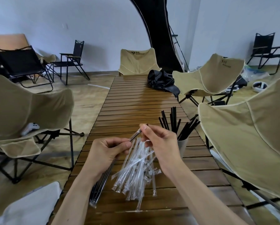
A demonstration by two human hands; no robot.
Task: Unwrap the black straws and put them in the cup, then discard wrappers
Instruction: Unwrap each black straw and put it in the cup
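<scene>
Over a slatted wooden table (136, 101), the left hand (103, 153) pinches a black straw (135, 135) while the right hand (158, 140) pinches its clear wrapper's top. Empty wrappers (136, 172) lie beneath; the cup (182, 146) of unwrapped straws stands just right. A hard tug could bend the straw or topple the cup. The right palm hides the cup's rim.

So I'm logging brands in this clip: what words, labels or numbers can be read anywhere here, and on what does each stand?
"WATERCLEAR" or close to it, small and blurred, under a V-shaped logo: backrest of the beige chair at the table's far end.
A dark logo with a line of text, too blurred to read: backrest of the beige chair on the right.
Nothing legible on the clear wrappers, the cup or the black straws.
</scene>
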